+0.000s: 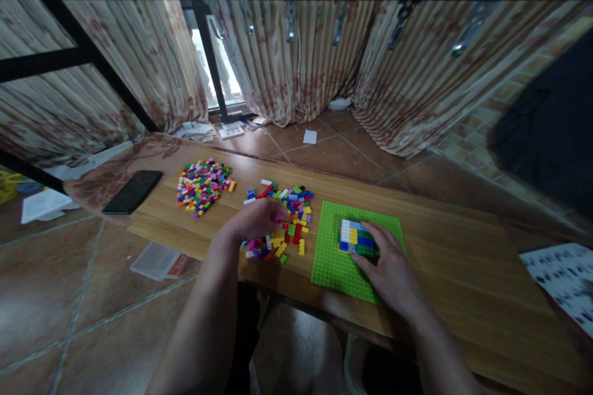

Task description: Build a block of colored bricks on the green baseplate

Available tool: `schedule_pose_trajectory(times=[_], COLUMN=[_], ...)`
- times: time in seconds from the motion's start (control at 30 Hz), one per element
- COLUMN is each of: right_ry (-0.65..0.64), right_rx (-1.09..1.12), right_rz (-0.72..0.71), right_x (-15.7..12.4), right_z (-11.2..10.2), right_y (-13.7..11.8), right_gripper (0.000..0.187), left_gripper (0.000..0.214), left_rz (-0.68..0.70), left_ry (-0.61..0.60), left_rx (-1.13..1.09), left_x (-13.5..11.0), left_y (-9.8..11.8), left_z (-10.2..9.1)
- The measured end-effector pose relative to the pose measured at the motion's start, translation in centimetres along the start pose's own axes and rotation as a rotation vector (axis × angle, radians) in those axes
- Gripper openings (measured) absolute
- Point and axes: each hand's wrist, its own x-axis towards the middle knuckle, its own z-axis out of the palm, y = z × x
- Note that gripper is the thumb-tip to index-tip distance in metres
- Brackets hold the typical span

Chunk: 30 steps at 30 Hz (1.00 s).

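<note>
My left hand [257,220] reaches into a loose pile of toy building bricks [296,234]. Its fingers are bent downward and pinched together among the bricks; what is between them is mostly hidden. My right hand [389,259] rests over a green studded baseplate [331,265], its thumb and fingers closed around the sides of a low brick block [353,236]. White, light blue, yellow, blue and green bricks make up the block's top. It sits on the plate, and its right end is partly covered by my fingers.
A heap of smaller coloured bricks [204,185] lies farther left on the wooden table [445,247]. Beyond it is a black phone [133,192]. A clear plastic lid [155,260] lies on the floor, and a printed sheet [563,281] is at the right.
</note>
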Motion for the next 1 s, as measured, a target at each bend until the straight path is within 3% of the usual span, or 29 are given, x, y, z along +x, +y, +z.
schedule_pose_trajectory(times=[0.43,1.0], right_ry=[0.023,0.026], right_rx=[0.041,0.038], right_rz=[0.022,-0.034], right_x=[-0.1,-0.2], right_z=[-1.1,-1.3], right_y=[-0.7,-0.6], right_gripper=[0.056,0.05], left_gripper=[0.023,0.039], left_rz=[0.014,0.014], left_ry=[0.02,-0.07], left_rx=[0.346,0.158], left_x=[0.5,-0.2], left_y=[2.1,0.2], left_z=[2.5,0.7])
